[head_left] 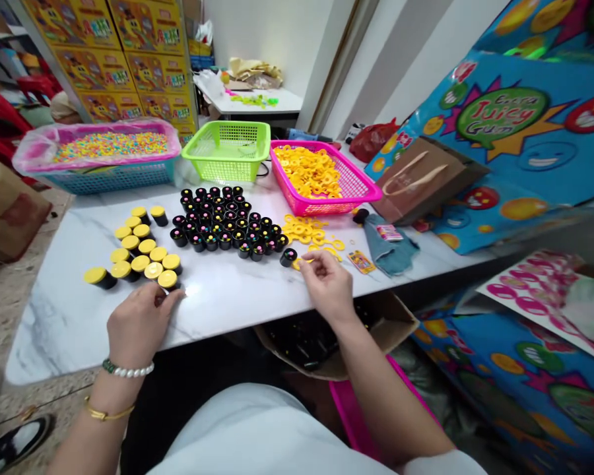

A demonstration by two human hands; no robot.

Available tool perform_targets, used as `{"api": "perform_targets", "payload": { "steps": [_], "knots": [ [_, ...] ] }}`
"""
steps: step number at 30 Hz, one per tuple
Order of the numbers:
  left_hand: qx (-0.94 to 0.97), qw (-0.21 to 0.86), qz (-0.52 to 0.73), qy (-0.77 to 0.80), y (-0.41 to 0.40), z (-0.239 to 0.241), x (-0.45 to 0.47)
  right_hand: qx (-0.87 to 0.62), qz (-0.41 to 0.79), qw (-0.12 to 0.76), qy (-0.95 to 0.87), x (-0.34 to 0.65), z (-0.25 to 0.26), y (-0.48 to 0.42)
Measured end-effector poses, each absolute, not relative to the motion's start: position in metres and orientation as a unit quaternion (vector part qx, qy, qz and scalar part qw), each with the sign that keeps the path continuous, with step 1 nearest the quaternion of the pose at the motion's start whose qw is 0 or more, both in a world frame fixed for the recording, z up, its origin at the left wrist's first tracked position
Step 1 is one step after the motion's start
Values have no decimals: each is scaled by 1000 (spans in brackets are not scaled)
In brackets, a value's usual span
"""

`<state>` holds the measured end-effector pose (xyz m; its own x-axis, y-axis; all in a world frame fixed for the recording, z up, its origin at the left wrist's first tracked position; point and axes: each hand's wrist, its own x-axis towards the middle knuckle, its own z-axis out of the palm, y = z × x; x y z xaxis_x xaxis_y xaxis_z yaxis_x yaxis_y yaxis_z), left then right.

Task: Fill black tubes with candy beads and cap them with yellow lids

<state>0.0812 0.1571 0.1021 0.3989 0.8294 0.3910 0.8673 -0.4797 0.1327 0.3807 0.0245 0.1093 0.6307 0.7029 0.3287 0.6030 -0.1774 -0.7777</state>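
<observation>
My left hand (139,321) rests on the white marble table (228,300), fingers curled around a yellow-capped black tub (168,281) at the near edge of a cluster of capped tubs (138,247). My right hand (327,284) pinches a yellow ring cap (304,262) beside one open black tub (288,256). Behind it stands a block of several open black tubs (225,221) filled with coloured candy. Loose yellow caps (309,232) lie to the right of that block.
At the back stand a pink basket (361,191) of yellow caps, an empty green basket (228,150) and a blue basket (109,177) of coloured candy. A brown paper bag (420,178), blue cloth (389,244) and printed gum cartons (515,125) sit right. A cardboard box (391,330) hangs under the table edge.
</observation>
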Motion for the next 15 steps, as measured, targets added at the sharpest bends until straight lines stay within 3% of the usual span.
{"api": "perform_targets", "payload": {
  "steps": [6, 11, 15],
  "knots": [
    [-840, 69, -231, -486, 133, 99, 86, -792, 5, 278, -544, 408, 94, 18],
    [-911, -11, -283, -299, 101, 107, 135, -779, -95, 266, -560, 371, 80, -5],
    [-956, -2, -184, -227, 103, 128, 203, -763, -90, 260, -585, 339, 80, -15]
  ]
}}
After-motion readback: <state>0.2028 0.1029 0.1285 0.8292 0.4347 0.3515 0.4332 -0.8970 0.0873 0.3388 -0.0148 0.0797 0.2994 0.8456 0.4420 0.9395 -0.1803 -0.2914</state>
